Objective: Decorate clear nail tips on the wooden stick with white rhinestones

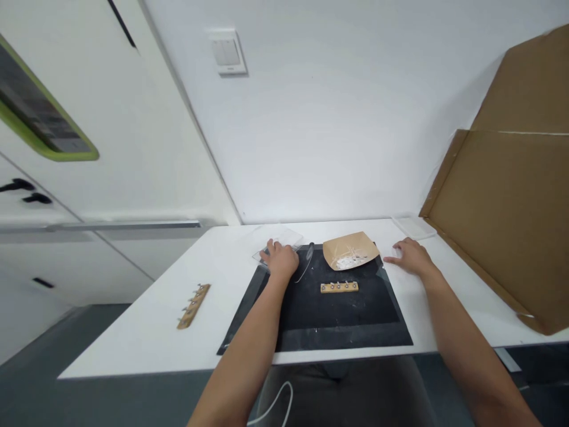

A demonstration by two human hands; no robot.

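My left hand (281,260) rests with fingers spread over a clear plastic case (291,236) at the back left corner of a black mat (306,314). Right of the mat, the thumb and fingers of my right hand (414,256) are round a small clear plastic piece (395,252), whose exact kind I cannot make out. Between the hands a brown paper tray (335,248) holds thin white sticks and small white bits. In front of it lies a wooden strip (340,287) with a row of metal screws. A thin dark-handled tool (310,252) lies beside my left hand.
Another wooden strip with screws (193,307) lies on the left of the white table (146,344). A clear shallow lid (413,226) sits at the back right. A large opened cardboard box (511,219) stands along the right side. Behind is a white wall (333,118).
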